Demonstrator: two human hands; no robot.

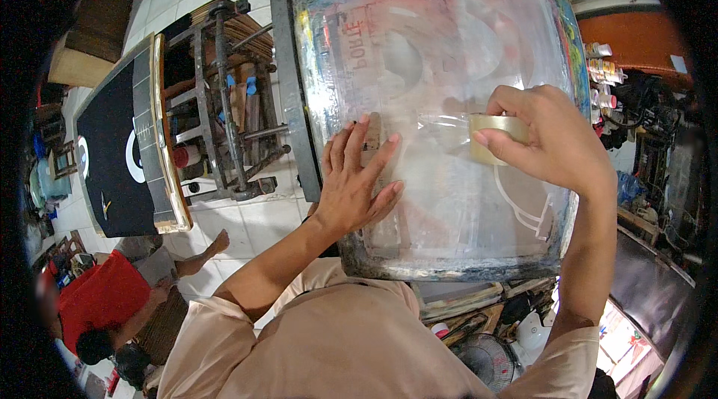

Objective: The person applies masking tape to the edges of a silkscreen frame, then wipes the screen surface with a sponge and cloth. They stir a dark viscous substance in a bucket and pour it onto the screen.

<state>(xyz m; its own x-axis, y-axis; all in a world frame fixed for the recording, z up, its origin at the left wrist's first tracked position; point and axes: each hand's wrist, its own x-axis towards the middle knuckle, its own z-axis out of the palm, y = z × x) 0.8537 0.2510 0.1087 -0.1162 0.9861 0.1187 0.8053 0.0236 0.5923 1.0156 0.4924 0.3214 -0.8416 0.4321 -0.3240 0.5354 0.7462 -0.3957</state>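
Note:
A large screen-printing frame point(441, 227) with a translucent mesh and paint-stained edges lies in front of me. My right hand point(542, 133) grips a roll of clear tape point(485, 124) over the mesh, thumb inside the ring and fingers around its outer side. A shiny strip of tape point(441, 121) runs from the roll leftward across the mesh. My left hand point(357, 175) lies on the left part of the mesh, fingers spread, fingertips near the strip's left side. Where exactly the strip ends is hard to make out.
Left of the frame stands a dark metal bar point(292, 77) with a metal rack point(224, 100). Beyond it is a black printed panel point(120, 145). A person in red point(105, 302) sits at lower left. Several bottles point(602, 74) stand at right; a fan point(486, 361) is below.

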